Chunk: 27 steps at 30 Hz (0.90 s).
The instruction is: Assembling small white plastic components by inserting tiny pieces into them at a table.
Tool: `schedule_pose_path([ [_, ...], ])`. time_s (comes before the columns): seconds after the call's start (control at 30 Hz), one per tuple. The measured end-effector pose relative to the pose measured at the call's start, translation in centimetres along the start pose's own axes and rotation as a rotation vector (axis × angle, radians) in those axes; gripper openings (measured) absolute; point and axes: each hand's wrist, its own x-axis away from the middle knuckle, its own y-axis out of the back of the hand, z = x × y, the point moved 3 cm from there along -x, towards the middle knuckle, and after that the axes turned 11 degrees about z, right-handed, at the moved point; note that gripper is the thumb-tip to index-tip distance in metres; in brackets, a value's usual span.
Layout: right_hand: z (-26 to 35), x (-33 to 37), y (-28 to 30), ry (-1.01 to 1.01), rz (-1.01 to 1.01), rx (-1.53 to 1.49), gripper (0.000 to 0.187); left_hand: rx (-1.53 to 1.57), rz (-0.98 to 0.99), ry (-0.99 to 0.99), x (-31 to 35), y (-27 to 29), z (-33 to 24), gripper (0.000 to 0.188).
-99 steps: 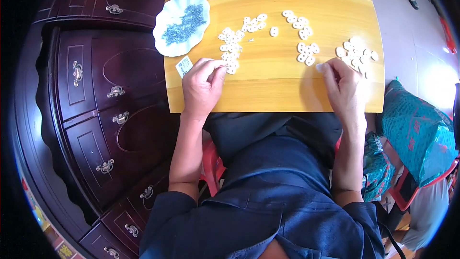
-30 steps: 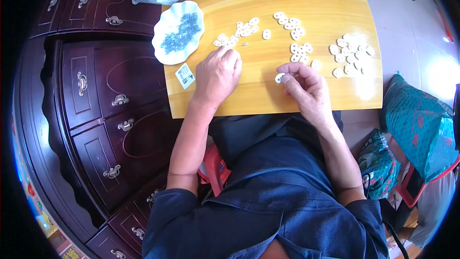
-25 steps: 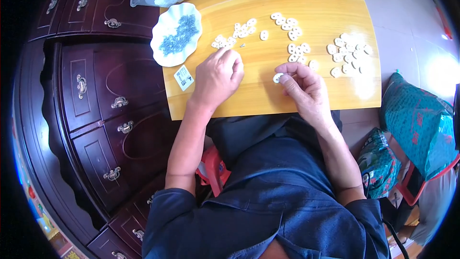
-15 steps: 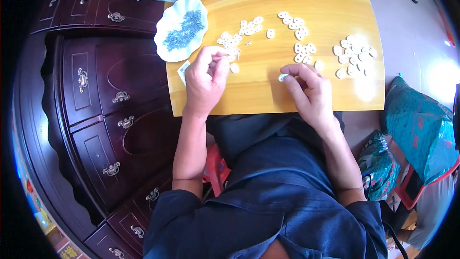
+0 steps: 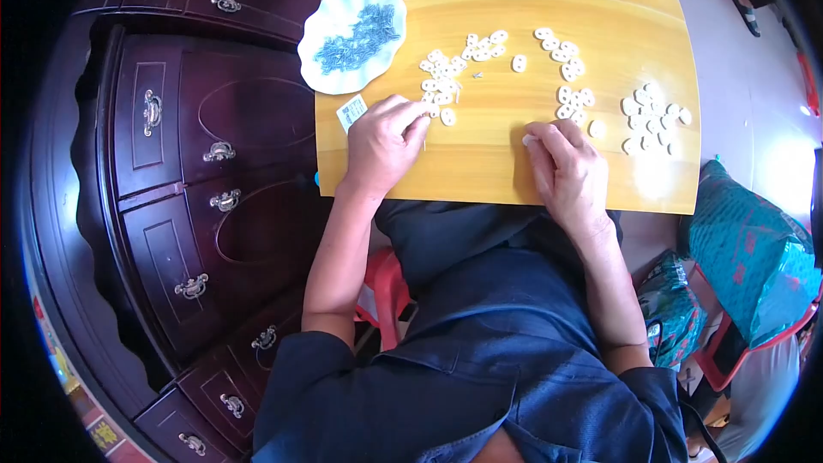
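Plainly, right fingers (image 5: 555,137) pinch a pale piece (image 5: 529,141); left fingers (image 5: 401,113) meet beside flat, two-holed ovals (image 5: 447,117).

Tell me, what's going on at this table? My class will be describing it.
A person is handling small, pale oval pieces with holes at a yellow wooden table. The right hand seems to pinch one pale piece. The left hand is at the near end of the left cluster; whether it holds anything is hard to tell. More pieces lie in loose groups to the right, and a white scalloped dish of thin dark bits stands at the left.
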Motion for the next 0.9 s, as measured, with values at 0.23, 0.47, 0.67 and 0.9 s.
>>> schedule_pose_path([
  [0.23,-0.2,0.2,0.0,-0.021,-0.013,-0.023,0.017,-0.143,0.001,-0.084,0.3,-0.1,-0.9,0.012],
  [0.47,-0.4,0.4,0.1,0.002,-0.024,-0.055,0.025,-0.150,0.012,-0.085,0.4,-0.2,-1.5,0.015],
  [0.67,0.0,0.5,0.6,0.026,-0.068,-0.144,0.027,-0.215,-0.002,-0.115,0.2,-0.5,-1.5,0.010],
  [0.9,1.1,0.6,0.4,0.121,-0.045,-0.208,0.022,-0.184,-0.062,-0.141,-0.2,-0.8,-1.2,0.003],
])
